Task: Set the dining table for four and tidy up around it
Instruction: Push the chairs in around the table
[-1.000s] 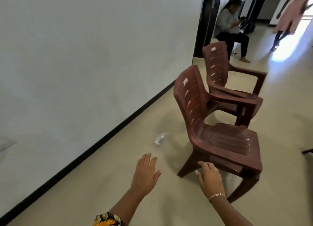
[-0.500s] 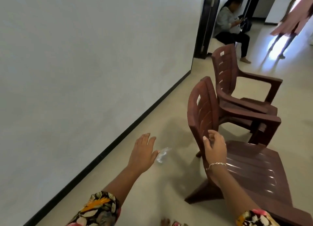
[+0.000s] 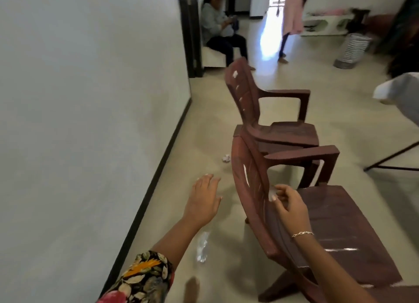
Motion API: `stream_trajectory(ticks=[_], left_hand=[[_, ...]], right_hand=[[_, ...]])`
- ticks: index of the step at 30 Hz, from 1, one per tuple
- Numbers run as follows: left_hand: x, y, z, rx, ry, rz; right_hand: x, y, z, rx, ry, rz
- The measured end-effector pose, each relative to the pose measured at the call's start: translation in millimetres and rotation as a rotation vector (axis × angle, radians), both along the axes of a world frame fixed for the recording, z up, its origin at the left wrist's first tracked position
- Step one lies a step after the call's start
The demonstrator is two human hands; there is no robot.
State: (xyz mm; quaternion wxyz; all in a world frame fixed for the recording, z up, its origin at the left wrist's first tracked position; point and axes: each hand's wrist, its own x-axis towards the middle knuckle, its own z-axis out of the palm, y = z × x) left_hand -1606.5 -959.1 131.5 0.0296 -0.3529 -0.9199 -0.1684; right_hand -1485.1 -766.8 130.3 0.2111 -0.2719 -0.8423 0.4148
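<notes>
While both chairs stand near wall, apart from table [image 3: 399, 91], task looks barely begun. Near chair [image 3: 328, 223], far chair [image 3: 292, 132] not yet placed. Crushed bottle [image 3: 202, 249], paper scrap [image 3: 226, 158] lie on floor between chairs and wall. Left hand [image 3: 204, 200] hovers over floor, fingers straight, spread. Right hand [image 3: 290, 205] at near chair's backrest, fingers curled; grip unclear.

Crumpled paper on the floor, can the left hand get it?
Probably yes. The crumpled paper lies on open floor between the wall and the near chair, and the open left hand hovers on that same side with nothing between them, though it must reach farther forward.
</notes>
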Motion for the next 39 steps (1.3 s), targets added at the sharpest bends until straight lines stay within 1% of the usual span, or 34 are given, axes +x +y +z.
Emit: stream_trajectory(ticks=[2, 5, 7, 12, 13, 15, 18, 20, 23, 25, 27, 34, 39], left_hand=[[-40.8, 18.6, -1.3, 0.026, 0.045, -0.137], [-95.3, 43.6, -5.5, 0.078, 0.135, -0.391], [-125.0, 59.3, -5.0, 0.077, 0.209, -0.573], [-174.5, 102.2, -1.2, 0.043, 0.514, -1.027], [-181.2, 110.3, 0.3, 0.040, 0.540, -1.095], [-191.9, 126.2, 4.7, 0.059, 0.529, -1.227], [-199.4, 144.8, 13.5, 0.007, 0.495, -1.392], [-202.1, 151.7, 15.2, -0.070, 0.455, -1.445], [-198.6, 154.4, 13.9, -0.115, 0.380, -1.414], [-197.3, 151.7, 12.9, -0.115, 0.344, -1.388], [-197.5, 151.1, 16.3, -0.138, 0.337, -1.385], [-199.7, 136.1, 31.2, -0.288, 0.378, -1.378], [-207.1, 136.7, 29.8, -0.296, 0.421, -1.425]], right_hand=[[-13.7, -0.1, -0.8, 0.003, -0.024, -0.078], [-30.6, -7.0, 3.4, 0.000, -0.060, -0.215], [-37.1, -14.5, 7.1, -0.028, -0.099, -0.291], [-37.4, -38.6, 29.4, -0.145, -0.277, -0.345], [-37.9, -44.9, 36.3, -0.168, -0.323, -0.324], [-42.4, -58.0, 48.5, -0.188, -0.439, -0.275], [-51.9, -79.7, 54.6, -0.115, -0.631, -0.251], [-58.5, -92.8, 51.6, -0.067, -0.732, -0.301], [-64.7, -106.9, 40.3, 0.119, -0.912, -0.415], [-70.0, -112.5, 36.0, 0.204, -0.967, -0.527], [-76.5, -118.2, 37.2, 0.199, -0.990, -0.599], [-88.1, -135.8, 38.6, 0.188, -0.980, -0.687], [-100.6, -144.6, 35.3, 0.187, -1.037, -0.755]])
